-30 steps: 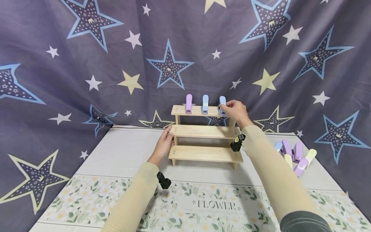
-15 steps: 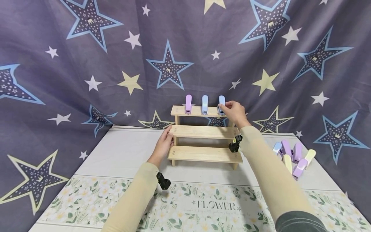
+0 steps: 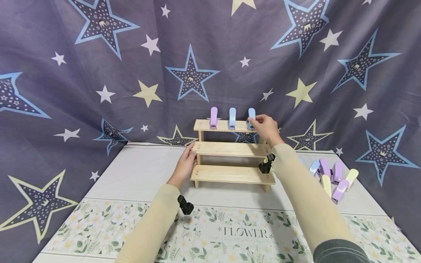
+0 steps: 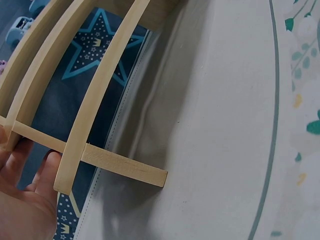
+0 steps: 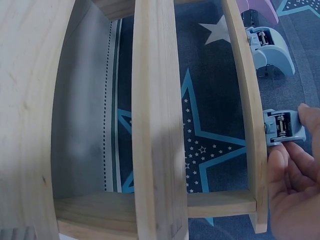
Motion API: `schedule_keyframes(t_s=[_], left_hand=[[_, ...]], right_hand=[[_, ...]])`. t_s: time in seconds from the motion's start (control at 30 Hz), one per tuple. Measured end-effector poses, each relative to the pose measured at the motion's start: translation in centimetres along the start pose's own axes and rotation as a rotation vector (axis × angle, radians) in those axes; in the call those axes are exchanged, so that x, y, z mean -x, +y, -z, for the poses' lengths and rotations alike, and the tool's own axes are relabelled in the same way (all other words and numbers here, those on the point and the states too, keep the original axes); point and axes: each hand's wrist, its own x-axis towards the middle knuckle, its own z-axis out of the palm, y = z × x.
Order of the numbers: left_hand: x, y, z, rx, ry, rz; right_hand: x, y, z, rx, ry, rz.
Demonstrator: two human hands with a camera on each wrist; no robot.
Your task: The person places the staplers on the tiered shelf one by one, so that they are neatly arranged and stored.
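A three-tier wooden display rack (image 3: 231, 149) stands on the table. My left hand (image 3: 186, 160) grips its left side at the middle tier; the left wrist view shows fingers (image 4: 47, 172) reaching behind the side rail. On the top tier, a purple stapler (image 3: 214, 117) and a light blue stapler (image 3: 232, 118) stand upright. With thumb and fingers my right hand (image 3: 267, 128) pinches another light blue stapler (image 3: 251, 114) at the right end of that tier. Metal springs show in this held stapler's front in the right wrist view, its base right at the board's edge.
Several purple, yellow and blue staplers, among them a lilac stapler (image 3: 340, 190), lie heaped on the table at the right, partly behind my right sleeve. A star-print curtain (image 3: 192, 78) hangs close behind the rack. A flower-print mat (image 3: 245, 232) covers the table's front.
My right forearm has shifted slightly left, and a bit more of the stapler heap shows beside it. Both hands keep their holds, and the staplers on the rack stand where they were.
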Motion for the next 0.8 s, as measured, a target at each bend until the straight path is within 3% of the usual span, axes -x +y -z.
schedule_keyframes(t_s=[0.4, 0.8], left_hand=[[0.0, -0.1, -0.1, 0.003, 0.007, -0.012], [0.2, 0.4, 0.0, 0.018, 0.003, 0.004]], right_hand=[[1.0, 0.4, 0.5, -0.06, -0.002, 0.047], [2.5, 2.4, 3.5, 0.028, -0.087, 0.096]])
